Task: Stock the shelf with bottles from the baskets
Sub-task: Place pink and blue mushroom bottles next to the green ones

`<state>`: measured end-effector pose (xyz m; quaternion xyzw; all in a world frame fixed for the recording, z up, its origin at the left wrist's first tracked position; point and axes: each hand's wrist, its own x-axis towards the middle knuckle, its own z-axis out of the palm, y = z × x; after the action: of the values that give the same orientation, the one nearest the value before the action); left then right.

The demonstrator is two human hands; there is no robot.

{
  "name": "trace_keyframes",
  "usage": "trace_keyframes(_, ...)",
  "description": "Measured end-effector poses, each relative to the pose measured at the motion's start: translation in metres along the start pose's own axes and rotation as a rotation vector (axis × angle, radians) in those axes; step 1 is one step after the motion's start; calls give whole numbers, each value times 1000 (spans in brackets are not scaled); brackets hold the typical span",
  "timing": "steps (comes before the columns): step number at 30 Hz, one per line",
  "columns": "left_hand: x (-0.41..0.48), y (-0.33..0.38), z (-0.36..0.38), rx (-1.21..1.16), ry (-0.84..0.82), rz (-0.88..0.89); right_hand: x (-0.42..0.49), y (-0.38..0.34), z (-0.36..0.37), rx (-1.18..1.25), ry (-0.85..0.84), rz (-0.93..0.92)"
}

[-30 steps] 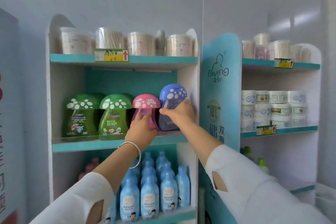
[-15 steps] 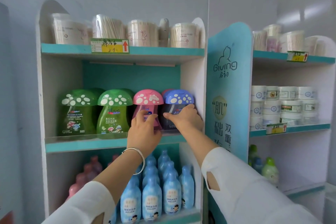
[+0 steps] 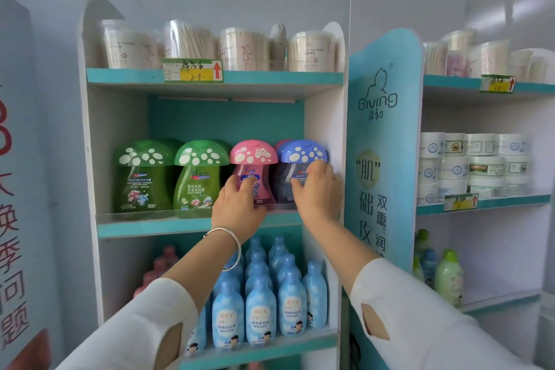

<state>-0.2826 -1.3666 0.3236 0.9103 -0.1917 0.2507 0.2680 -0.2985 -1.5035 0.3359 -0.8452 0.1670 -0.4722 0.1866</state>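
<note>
The pink mushroom-capped plastic bottle (image 3: 253, 171) is stood upright on the teal-edged middle shelf (image 3: 150, 227), 3rd in a row of four, just behind the clear lip at the shelf front. Its lower body is gripped by the left hand (image 3: 237, 207), w/ thumb & fingers curled round it from the near side and kept close together. Just right of it, the blue mushroom-capped plastic bottle (image 3: 301, 165) is stood at the row's right end, beside the unit's white side wall; whether the two caps touch can't be told. It's held by the right hand (image 3: 318, 189), w/ fingers bent over its front up to the cap's underside & the thumb laid low on the label. A silver bangle (image 3: 231, 246) is worn on the left wrist.

Left of the pink one, two green mushroom-capped bottles (image 3: 198, 177) are lined up. On the top shelf, clear tubs of cotton swabs (image 3: 192, 39) are ranged behind a yellow price tag (image 3: 193, 70). On the shelf below, pale blue bottles (image 3: 261, 309) are packed in rows. Further right, a light blue side panel (image 3: 381, 159) marked "Giving" is seen, & past it white jars (image 3: 474, 165) are stacked on a 2nd unit.
</note>
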Motion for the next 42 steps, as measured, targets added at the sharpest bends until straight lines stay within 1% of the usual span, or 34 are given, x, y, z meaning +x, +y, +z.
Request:
trace_keyframes(1,0,0,-1,2,-3,-2,-4,-4,1,35,-5,-71)
trace_keyframes(2,0,0,-2,2,-4,-3,-7,-8,3,93,-47,-138)
trace_keyframes(3,1,-1,-2,-2,-7,-9,-10,-14,6,132,-112,-194)
trace_keyframes(5,4,-5,-3,-20,-18,-32,-12,-24,13,121,-247,-260)
trace_keyframes(7,10,-7,-2,-43,-34,-57,-11,-34,21,74,-341,-248)
trace_keyframes(12,23,-10,-3,-68,-123,-151,-4,-45,28,-10,-477,-116)
trace_keyframes(19,24,-6,-1,-118,-139,-188,-3,-41,29,-12,-471,-143)
trace_keyframes(23,19,-6,-1,-125,-124,-179,-1,-42,27,33,-470,-115)
trace_keyframes(26,17,-6,0,-123,-112,-169,-2,-39,25,23,-473,-126)
trace_keyframes(28,14,-6,1,-118,-74,-154,-3,-38,23,48,-485,-140)
trace_keyframes(30,11,-6,3,-102,-2,-120,-4,-35,19,104,-466,-157)
trace_keyframes(32,6,-6,5,-92,94,-74,-4,-28,13,180,-384,-144)
trace_keyframes(35,-1,-2,8,-101,187,15,-5,-11,3,273,-118,-63)
trace_keyframes(37,-4,5,13,-85,190,95,-4,0,-1,233,-3,-31)
trace_keyframes(39,-3,13,18,-39,190,155,1,7,-4,185,36,-44)
trace_keyframes(42,3,23,20,15,223,204,17,6,-8,129,54,-151)
